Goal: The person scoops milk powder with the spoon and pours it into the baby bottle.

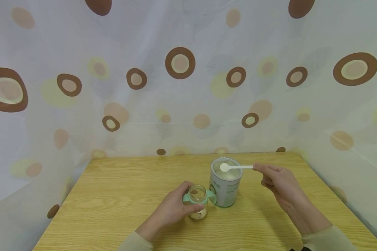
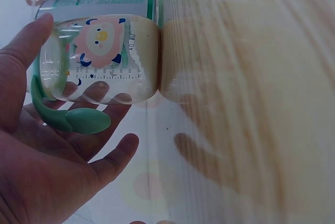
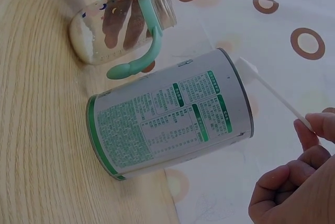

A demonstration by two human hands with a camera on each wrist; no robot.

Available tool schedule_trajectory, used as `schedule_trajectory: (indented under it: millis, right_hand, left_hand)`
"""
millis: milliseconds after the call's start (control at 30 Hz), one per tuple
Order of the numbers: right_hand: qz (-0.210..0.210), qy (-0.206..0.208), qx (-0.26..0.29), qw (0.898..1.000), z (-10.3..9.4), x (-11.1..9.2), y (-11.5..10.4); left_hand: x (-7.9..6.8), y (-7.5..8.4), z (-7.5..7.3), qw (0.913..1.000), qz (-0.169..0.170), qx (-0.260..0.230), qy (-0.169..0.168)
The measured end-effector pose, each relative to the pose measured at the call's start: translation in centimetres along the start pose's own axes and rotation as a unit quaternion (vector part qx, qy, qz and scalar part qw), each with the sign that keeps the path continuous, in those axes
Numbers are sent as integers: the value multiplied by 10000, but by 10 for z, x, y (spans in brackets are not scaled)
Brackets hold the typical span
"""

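The right hand [image 1: 279,183] pinches the end of a white measuring scoop [image 1: 240,167], its bowl filled with pale powder [image 1: 224,167] over the open milk powder tin [image 1: 225,191]; the left hand [image 1: 175,205] curls its fingers round a clear baby bottle [image 1: 198,200] with mint-green handles [image 1: 212,195], upright on the wooden table [image 1: 122,195] just beside the tin

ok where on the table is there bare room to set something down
Widest bare patch: the table left of the left grip, out to its left edge and back to the curtain. Another lies between the can and the table's right edge, but the right grip hangs over part. Crowded: the middle, where bottle and can stand close together.
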State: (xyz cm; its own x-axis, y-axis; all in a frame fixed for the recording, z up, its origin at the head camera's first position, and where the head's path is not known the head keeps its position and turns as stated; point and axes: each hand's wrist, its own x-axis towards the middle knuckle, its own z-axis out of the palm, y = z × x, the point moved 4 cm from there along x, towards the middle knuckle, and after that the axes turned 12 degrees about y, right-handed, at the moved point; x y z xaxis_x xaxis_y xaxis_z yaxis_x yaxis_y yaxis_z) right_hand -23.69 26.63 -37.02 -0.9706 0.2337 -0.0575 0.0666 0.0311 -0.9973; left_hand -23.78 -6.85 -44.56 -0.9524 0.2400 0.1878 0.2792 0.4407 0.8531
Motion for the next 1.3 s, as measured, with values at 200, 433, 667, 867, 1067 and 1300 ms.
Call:
schedule_trajectory:
  millis: [200, 433, 667, 867, 1067, 1300]
  right_hand:
    - [66, -115, 247, 9996, 5, -6, -4]
    - [94, -150, 366, 9992, 11, -13, -4]
    - [91, -141, 441, 9989, 17, -16, -6]
    - [108, -213, 390, 9990, 23, -21, -7]
    - [114, -282, 367, 9989, 30, -25, -5]
    - [205, -285, 307, 9989, 38, -29, -2]
  left_hand:
    - [0, 0, 0, 10000, -13, -30, -23]
    - [1, -1, 0, 10000, -39, -53, -23]
    - [1, -2, 0, 10000, -22, -27, -15]
    - [1, -3, 1, 10000, -12, -32, -17]
    - [1, -3, 1, 10000, 1, -30, 1]
    - [1, -3, 0, 10000, 3, -94, -14]
